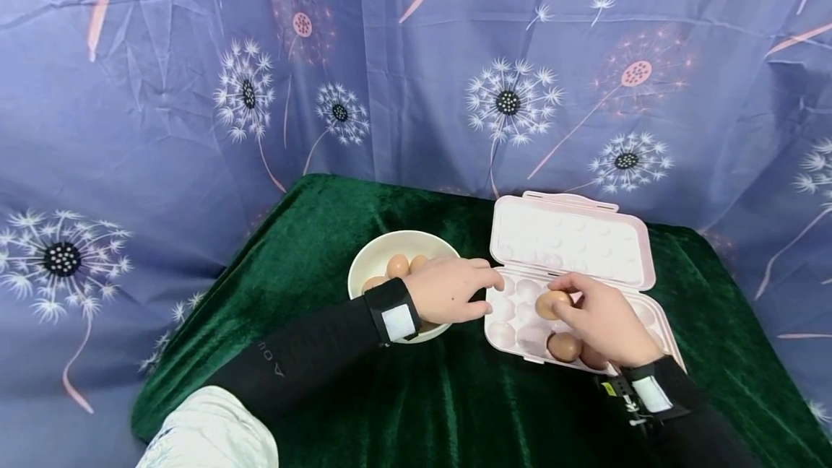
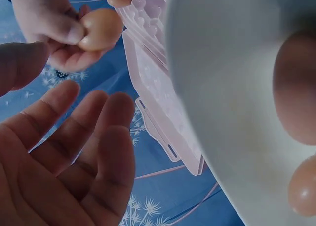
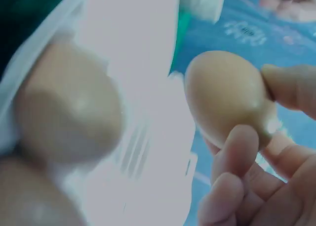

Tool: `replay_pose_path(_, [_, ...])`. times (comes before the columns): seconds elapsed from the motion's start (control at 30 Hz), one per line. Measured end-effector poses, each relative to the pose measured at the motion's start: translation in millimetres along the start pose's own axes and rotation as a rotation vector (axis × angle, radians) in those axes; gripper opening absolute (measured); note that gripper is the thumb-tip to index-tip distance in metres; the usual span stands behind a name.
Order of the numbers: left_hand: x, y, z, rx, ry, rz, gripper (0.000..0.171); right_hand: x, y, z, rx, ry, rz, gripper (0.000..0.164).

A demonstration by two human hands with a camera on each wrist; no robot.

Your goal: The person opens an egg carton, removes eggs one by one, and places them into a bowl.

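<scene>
Head view: your right hand pinches a brown egg between thumb and fingers, over the middle cups of a pale pink egg carton whose lid is folded back on the side away from you. The egg pokes out to the left of that hand, its long axis lying roughly sideways rather than upright, and the right wrist view shows one end free of the fingers. I judge the next move to turn on this: the cups lie beneath the egg, so standing it on end there would call for a tilt. How high it hangs above them is hard to tell, since the head camera looks down and the right wrist view is washed out. Your right hand is the nearer one. Your left hand lies across a cream bowl, fingers loosely bent and holding nothing, tips toward the carton's left edge. Brown eggs in the bowl show beyond that hand, and an egg in the front row sits nearer you than the held one.
</scene>
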State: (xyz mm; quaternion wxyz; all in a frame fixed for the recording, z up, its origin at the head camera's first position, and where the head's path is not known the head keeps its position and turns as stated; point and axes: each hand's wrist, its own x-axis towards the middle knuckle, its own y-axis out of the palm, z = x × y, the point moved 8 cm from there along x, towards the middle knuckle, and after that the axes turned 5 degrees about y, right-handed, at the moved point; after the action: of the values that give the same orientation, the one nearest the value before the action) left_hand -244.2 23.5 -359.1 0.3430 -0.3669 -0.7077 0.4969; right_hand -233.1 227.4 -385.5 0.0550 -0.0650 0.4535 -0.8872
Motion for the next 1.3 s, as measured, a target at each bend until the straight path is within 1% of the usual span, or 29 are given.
replay_pose_path(0.17, [2.0, -1.2, -3.3, -0.006, 0.025, -0.042, 0.040, 7, 11, 20, 0.175, -0.019, 0.038, 0.025])
replay_pose_path(0.27, [2.1, -3.2, -5.7, -0.018, 0.040, -0.080, 0.046, 10, 18, 31, 0.253, -0.039, 0.054, 0.024])
replay_pose_path(0.33, [2.0, -4.6, -8.0, -0.028, 0.055, -0.106, 0.048, 11, 21, 37, 0.284, -0.055, 0.064, 0.022])
replay_pose_path(0.47, [1.2, -7.3, -12.5, -0.024, 0.082, -0.150, 0.049, 12, 24, 45, 0.313, -0.080, 0.067, 0.022])
replay_pose_path(0.53, [1.0, -8.1, -13.5, -0.017, 0.090, -0.171, 0.050, 12, 27, 48, 0.361, -0.085, 0.076, 0.021])
replay_pose_path(0.67, [0.5, -10.0, -13.2, -0.013, 0.076, -0.209, 0.043, 14, 33, 52, 0.499, -0.088, 0.108, 0.022])
replay_pose_path(0.77, [0.5, -10.8, -13.1, 0.000, 0.063, -0.220, 0.036, 15, 37, 54, 0.588, -0.074, 0.125, 0.022])
replay_pose_path(0.83, [0.8, -10.7, -13.2, 0.009, 0.060, -0.214, 0.034, 15, 40, 55, 0.656, -0.059, 0.136, 0.023])
replay_pose_path(0.93, [1.3, -9.9, -11.7, 0.012, 0.052, -0.196, 0.034, 16, 43, 57, 0.725, -0.043, 0.142, 0.024])
replay_pose_path(1.03, [1.8, -10.7, -9.8, -0.001, 0.048, -0.181, 0.035, 18, 45, 59, 0.756, -0.032, 0.142, 0.025])
replay_pose_path(1.17, [2.5, -13.7, -8.1, -0.012, 0.054, -0.170, 0.037, 20, 44, 59, 0.746, -0.035, 0.131, 0.022])
replay_pose_path(1.3, [1.6, -16.0, -5.2, -0.008, 0.047, -0.155, 0.035, 22, 45, 61, 0.704, -0.053, 0.130, 0.021])
